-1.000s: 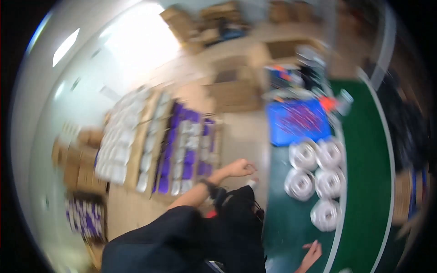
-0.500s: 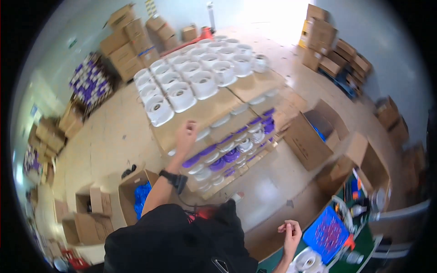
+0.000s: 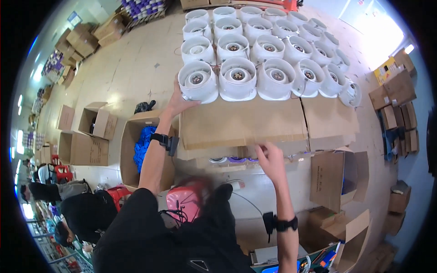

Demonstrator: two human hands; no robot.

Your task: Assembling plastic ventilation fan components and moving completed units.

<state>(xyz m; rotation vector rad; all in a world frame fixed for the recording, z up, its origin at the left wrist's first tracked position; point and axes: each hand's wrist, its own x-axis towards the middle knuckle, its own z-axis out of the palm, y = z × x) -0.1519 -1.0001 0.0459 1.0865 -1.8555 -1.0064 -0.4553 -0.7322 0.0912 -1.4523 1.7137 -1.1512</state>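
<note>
Rows of white round plastic housings (image 3: 237,78), each with a ring-shaped recess in its middle, stand on a cardboard sheet (image 3: 246,120) atop a stack. My left hand (image 3: 180,101) grips the lower left side of the nearest left housing (image 3: 197,82), thumb along its front base and fingers round its side. That housing still rests in its row. My right hand (image 3: 271,160) hovers by the front edge of the cardboard, holding nothing, with loosely bent fingers. Below that edge, white and purple parts (image 3: 236,159) of a lower layer show. Each wrist wears a black strap with a small device.
An open carton with blue plastic (image 3: 144,148) stands at left, and another open carton (image 3: 327,178) at right. Near my legs is a red stool (image 3: 183,202) with a cable. Other people (image 3: 86,207) are at lower left. A bench with tools (image 3: 314,260) lies at lower right.
The view has turned toward the stack. My left hand has gone from above the bare cardboard to the nearest left housing. My right hand has moved from beside the bench to the cardboard's front edge.
</note>
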